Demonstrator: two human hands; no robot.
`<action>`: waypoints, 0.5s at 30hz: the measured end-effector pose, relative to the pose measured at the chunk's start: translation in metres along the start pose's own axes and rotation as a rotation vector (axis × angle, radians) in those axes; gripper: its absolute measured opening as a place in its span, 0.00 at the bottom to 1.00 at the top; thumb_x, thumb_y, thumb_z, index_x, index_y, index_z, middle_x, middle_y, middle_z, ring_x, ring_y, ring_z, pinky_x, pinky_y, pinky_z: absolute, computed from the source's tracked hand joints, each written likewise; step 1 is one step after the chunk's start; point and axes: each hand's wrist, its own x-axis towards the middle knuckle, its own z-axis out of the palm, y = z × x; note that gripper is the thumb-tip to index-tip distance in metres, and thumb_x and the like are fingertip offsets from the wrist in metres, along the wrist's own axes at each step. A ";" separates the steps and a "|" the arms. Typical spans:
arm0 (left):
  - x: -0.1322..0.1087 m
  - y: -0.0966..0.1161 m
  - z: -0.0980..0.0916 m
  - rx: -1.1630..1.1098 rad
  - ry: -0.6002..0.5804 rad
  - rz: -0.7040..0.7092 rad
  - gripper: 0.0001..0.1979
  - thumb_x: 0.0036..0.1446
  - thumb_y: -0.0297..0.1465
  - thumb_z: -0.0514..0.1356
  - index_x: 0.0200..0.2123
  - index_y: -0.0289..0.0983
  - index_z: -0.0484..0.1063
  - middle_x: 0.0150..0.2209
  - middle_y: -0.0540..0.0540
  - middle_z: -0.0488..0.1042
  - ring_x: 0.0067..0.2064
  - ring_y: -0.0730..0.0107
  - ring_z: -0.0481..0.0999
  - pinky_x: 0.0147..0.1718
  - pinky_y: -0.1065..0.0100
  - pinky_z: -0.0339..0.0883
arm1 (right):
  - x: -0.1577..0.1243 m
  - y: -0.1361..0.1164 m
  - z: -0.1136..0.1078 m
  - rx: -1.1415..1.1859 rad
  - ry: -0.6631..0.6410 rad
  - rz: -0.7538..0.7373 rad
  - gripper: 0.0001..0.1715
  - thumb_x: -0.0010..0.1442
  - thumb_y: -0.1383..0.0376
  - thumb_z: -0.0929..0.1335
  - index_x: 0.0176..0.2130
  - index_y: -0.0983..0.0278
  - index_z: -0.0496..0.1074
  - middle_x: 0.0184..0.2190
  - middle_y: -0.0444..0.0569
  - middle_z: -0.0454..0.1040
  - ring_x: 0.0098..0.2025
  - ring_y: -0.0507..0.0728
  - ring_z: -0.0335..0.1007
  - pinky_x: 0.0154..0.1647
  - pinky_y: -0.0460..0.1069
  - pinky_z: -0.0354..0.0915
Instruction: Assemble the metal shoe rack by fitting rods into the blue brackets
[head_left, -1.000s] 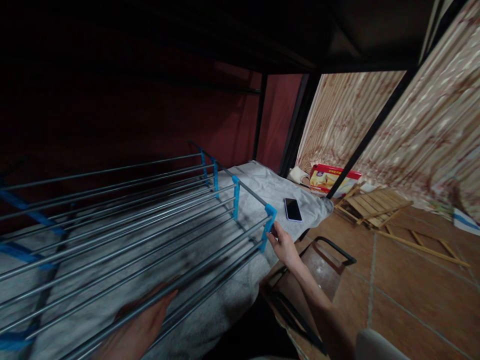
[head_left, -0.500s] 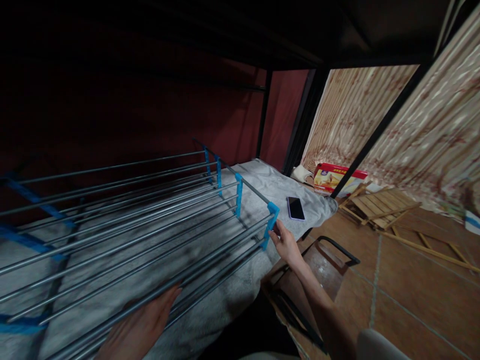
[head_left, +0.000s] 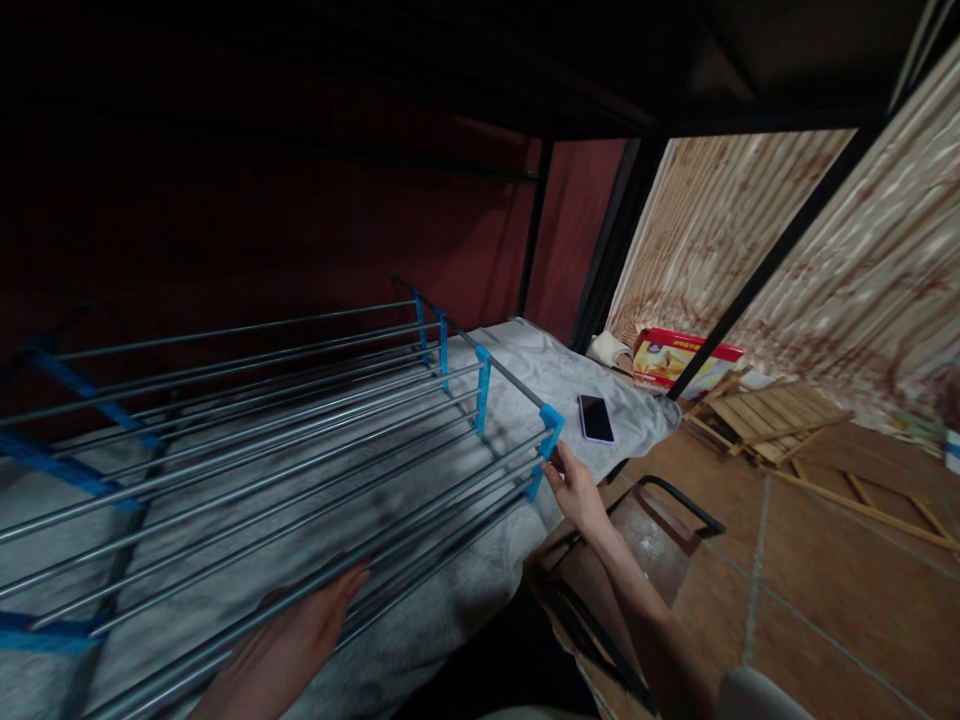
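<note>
A shoe rack [head_left: 483,392] of grey metal tubes with blue plastic connectors lies across a light grey blanket [head_left: 502,340]. At its near right corner, my right hand [head_left: 576,492] grips a blue connector [head_left: 551,425] between thumb and fingers. My left hand [head_left: 300,635] is curled around the front tubes from below, lower in the view; its fingertips are partly hidden behind them. The rack's left end, with more blue connectors [head_left: 67,470], runs to the left edge of the view.
A phone [head_left: 596,419] lies on the blanket right of the rack. Beside me stands a chair [head_left: 652,545] with black metal armrests. A red and yellow box [head_left: 686,358] and a folded wooden piece [head_left: 780,418] are on the tiled floor. Black bed-frame bars [head_left: 772,260] run overhead and at right.
The whole view has shifted slightly, so the rack and surroundings appear a little farther right. Both hands keep their places on the rack.
</note>
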 end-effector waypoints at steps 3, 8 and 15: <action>0.004 -0.003 0.005 -0.033 -0.023 -0.002 0.23 0.66 0.34 0.44 0.58 0.44 0.70 0.58 0.50 0.72 0.55 0.61 0.75 0.56 0.62 0.69 | 0.000 -0.002 0.000 -0.015 0.012 -0.007 0.14 0.63 0.60 0.63 0.48 0.61 0.65 0.34 0.47 0.73 0.36 0.59 0.71 0.41 0.53 0.68; 0.004 -0.005 0.007 -0.016 -0.030 -0.028 0.23 0.65 0.32 0.45 0.57 0.44 0.71 0.58 0.48 0.72 0.56 0.61 0.74 0.58 0.59 0.66 | 0.000 -0.002 -0.001 -0.014 0.005 -0.005 0.15 0.63 0.60 0.63 0.50 0.61 0.65 0.34 0.48 0.73 0.36 0.59 0.72 0.43 0.54 0.69; 0.006 0.012 -0.009 -0.067 -0.037 0.027 0.22 0.66 0.36 0.46 0.58 0.46 0.69 0.57 0.51 0.73 0.56 0.61 0.74 0.55 0.63 0.69 | -0.001 -0.003 0.000 -0.030 0.036 0.004 0.19 0.64 0.57 0.62 0.53 0.61 0.65 0.39 0.52 0.76 0.41 0.62 0.74 0.46 0.57 0.69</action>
